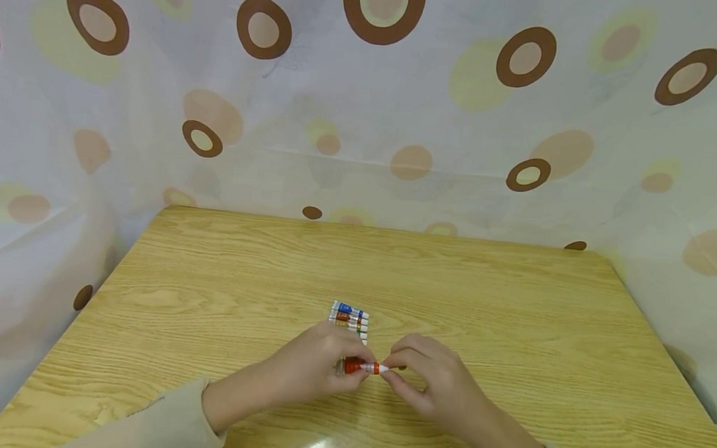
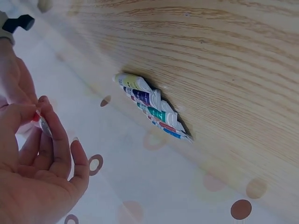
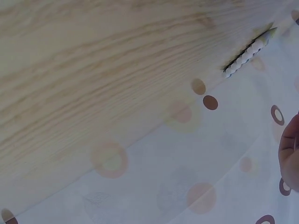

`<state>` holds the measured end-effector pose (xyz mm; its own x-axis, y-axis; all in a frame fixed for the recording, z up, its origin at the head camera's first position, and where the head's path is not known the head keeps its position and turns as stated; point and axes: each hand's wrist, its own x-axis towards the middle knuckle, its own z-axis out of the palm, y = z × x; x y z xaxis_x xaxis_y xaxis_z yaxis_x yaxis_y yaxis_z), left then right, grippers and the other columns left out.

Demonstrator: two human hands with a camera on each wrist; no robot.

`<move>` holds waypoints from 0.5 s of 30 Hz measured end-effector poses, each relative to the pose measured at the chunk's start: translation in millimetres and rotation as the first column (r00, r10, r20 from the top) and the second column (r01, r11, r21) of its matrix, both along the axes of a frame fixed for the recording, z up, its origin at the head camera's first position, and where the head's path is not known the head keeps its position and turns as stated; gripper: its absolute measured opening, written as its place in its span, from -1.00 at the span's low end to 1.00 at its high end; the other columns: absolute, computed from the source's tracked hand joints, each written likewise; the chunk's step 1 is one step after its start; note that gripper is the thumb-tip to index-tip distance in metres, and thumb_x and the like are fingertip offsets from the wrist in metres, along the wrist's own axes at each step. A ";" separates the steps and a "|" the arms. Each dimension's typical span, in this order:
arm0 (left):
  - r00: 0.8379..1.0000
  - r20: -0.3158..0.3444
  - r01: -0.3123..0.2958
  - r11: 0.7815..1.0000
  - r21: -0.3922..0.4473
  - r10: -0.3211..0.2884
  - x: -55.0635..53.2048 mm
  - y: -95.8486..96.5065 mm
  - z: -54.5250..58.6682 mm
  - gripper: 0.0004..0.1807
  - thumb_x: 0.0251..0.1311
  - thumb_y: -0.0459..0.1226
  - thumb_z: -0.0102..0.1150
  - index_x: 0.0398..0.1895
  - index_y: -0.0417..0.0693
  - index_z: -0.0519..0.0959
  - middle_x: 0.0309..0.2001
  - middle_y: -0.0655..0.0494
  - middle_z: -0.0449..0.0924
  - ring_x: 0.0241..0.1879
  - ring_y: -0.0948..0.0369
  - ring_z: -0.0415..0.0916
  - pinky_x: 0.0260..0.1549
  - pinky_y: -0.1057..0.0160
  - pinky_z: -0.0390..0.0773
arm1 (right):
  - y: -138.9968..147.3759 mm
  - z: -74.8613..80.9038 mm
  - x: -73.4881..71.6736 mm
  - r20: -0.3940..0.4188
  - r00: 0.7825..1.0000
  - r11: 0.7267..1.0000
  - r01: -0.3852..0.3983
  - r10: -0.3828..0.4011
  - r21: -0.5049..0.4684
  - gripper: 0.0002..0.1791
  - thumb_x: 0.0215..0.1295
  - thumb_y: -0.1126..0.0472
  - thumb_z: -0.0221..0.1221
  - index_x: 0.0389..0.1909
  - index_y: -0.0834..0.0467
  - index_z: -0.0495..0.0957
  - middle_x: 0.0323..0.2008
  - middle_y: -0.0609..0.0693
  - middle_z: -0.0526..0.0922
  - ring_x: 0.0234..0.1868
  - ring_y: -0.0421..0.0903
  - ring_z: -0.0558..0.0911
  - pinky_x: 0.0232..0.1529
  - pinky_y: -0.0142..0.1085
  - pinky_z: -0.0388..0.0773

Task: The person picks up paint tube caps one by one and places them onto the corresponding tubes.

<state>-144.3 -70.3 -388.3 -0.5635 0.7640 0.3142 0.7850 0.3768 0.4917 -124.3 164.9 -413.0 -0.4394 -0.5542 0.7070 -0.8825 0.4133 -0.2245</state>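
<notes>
A red paint tube (image 1: 354, 366) with a white cap (image 1: 383, 369) is held level above the table. My left hand (image 1: 319, 360) pinches the tube's body between thumb and fingers. At the tube's other end my right hand (image 1: 438, 378) pinches the white cap with thumb and index finger. Just beyond the left hand lies a row of paint tubes (image 1: 347, 308), partly hidden by that hand. In the left wrist view the row shows yellow, purple, green, red and blue labels on its tubes (image 2: 149, 105). The right wrist view shows their white caps (image 3: 244, 58) lined up.
The wood-grain table (image 1: 484, 293) extends around the hands. A white cloth (image 1: 365, 115) with brown, pink and yellow circles hangs along its back and sides. Light reflects off the table's near edge.
</notes>
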 end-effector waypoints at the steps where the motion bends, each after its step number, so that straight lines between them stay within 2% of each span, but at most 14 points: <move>1: 1.000 -0.029 -0.007 1.000 -0.006 0.007 0.6 0.3 0.0 -0.93 0.23 -0.36 0.37 -0.25 -0.07 0.78 -0.34 0.20 0.77 -0.46 0.47 0.47 -0.30 0.54 0.49 | 0.1 -0.4 0.1 0.000 1.000 1.000 0.005 -0.005 0.000 -0.69 0.57 0.03 0.09 -0.33 0.09 0.67 -0.27 -0.13 0.68 -0.28 -0.23 0.65 -0.14 -0.51 0.61; 6: 0.985 -0.165 -0.045 0.999 -0.009 0.043 3.0 0.8 -1.5 -0.95 0.19 -0.30 0.44 -0.28 -0.01 0.77 -0.37 0.26 0.71 -0.47 0.43 0.47 -0.27 0.48 0.48 | 0.5 -1.6 0.2 -0.001 1.000 1.000 0.030 -0.030 0.000 -0.69 0.57 0.03 0.09 -0.33 0.07 0.66 -0.28 -0.15 0.67 -0.29 -0.24 0.64 -0.16 -0.50 0.61; 12: 0.958 -0.274 -0.086 0.996 -0.010 0.081 3.2 0.6 -4.2 -0.93 0.08 -0.25 0.51 -0.36 0.03 0.80 -0.39 0.31 0.71 -0.43 0.44 0.51 -0.31 0.51 0.47 | 1.4 -1.7 0.8 -0.024 0.999 0.999 0.046 -0.046 0.022 -0.69 0.56 0.02 0.10 -0.31 0.08 0.69 -0.26 -0.14 0.69 -0.26 -0.22 0.66 -0.14 -0.48 0.62; 15: 0.950 -0.299 -0.098 0.995 -0.020 0.088 2.8 0.5 -4.6 -0.94 0.05 -0.24 0.51 -0.38 0.07 0.81 -0.41 0.33 0.70 -0.42 0.44 0.51 -0.32 0.52 0.45 | 1.4 -0.9 1.3 -0.058 0.997 0.998 0.052 -0.049 0.044 -0.66 0.57 0.01 0.06 -0.30 0.09 0.70 -0.25 -0.13 0.71 -0.24 -0.20 0.68 -0.12 -0.44 0.64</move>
